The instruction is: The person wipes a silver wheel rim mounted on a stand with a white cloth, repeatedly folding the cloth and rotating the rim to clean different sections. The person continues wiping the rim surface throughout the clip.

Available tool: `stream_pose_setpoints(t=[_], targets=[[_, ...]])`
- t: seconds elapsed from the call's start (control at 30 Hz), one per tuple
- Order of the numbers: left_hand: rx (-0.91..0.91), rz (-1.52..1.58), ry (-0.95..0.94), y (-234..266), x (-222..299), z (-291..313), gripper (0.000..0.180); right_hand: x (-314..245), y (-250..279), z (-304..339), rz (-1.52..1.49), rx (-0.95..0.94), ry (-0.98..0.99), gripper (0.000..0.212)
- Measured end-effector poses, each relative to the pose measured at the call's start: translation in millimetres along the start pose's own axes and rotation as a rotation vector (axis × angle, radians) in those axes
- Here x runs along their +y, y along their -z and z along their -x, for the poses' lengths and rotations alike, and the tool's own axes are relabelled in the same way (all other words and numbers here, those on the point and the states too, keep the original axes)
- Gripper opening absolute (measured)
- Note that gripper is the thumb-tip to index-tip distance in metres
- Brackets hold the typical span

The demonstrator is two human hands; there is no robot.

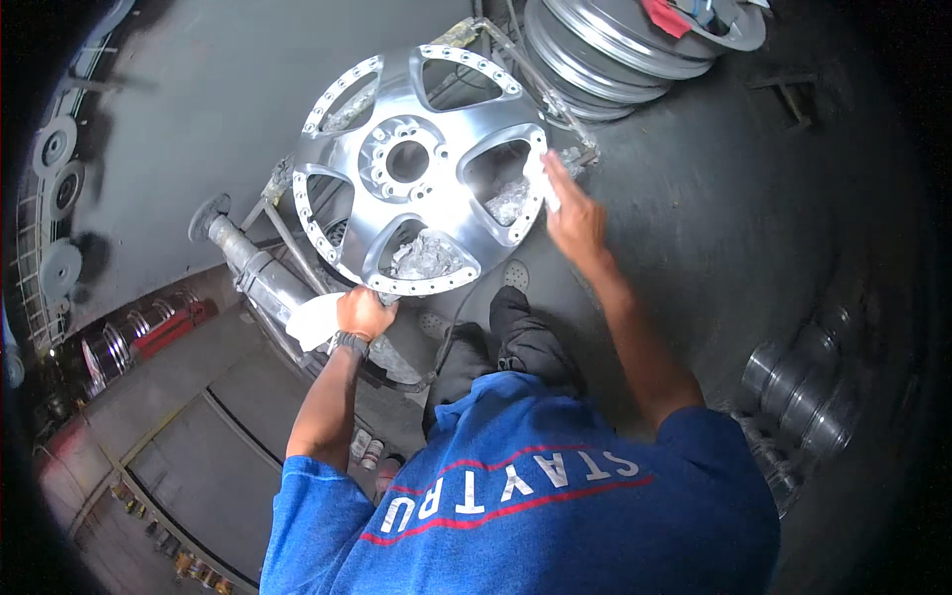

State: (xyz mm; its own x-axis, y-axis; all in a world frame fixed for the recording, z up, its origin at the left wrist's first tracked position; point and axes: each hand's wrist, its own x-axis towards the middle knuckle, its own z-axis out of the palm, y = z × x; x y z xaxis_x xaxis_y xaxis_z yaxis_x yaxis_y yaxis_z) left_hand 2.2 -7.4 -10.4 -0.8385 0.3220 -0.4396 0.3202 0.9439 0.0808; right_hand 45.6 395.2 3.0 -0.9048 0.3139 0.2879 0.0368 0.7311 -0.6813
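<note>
A shiny silver five-spoke wheel face (431, 193) with small holes round its rim lies on a metal stand (288, 233) in front of me. My right hand (577, 220) presses a white cloth (547, 188) against the wheel's right edge, its fingers pointing away from me. Closed at the near left edge of the wheel, my left hand (366, 313) has a second white piece, apparently cloth (313, 320), sticking out on its left side. What lies under its fingers is partly hidden. Crumpled silvery wrapping (426, 258) shows through the wheel's openings.
Wheel rims (605, 55) are stacked at the far right, a red cloth (666, 17) on top. More rims (803, 382) stand at the right. Round discs (61, 266) hang on a rack at the left. A dark cable (451, 332) runs down near my legs.
</note>
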Motion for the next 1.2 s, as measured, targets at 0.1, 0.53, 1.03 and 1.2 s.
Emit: stream_pose_setpoints(t=[0.1,0.53,1.03,1.2], targets=[[0.034,0.021,-0.02,1,1,2,0.043,23,-3,-49,0.111,-0.079,-0.345,0.051],[-0.002,0.085,-0.017,11,4,5,0.039,-22,-2,10,0.202,-0.293,-0.409,0.07],[0.095,0.138,-0.044,2,0,5,0.039,-89,56,76,-1.462,-0.345,-0.925,0.046],[0.079,0.123,-0.045,10,3,8,0.038,-131,103,60,-1.809,-0.392,-0.775,0.052]])
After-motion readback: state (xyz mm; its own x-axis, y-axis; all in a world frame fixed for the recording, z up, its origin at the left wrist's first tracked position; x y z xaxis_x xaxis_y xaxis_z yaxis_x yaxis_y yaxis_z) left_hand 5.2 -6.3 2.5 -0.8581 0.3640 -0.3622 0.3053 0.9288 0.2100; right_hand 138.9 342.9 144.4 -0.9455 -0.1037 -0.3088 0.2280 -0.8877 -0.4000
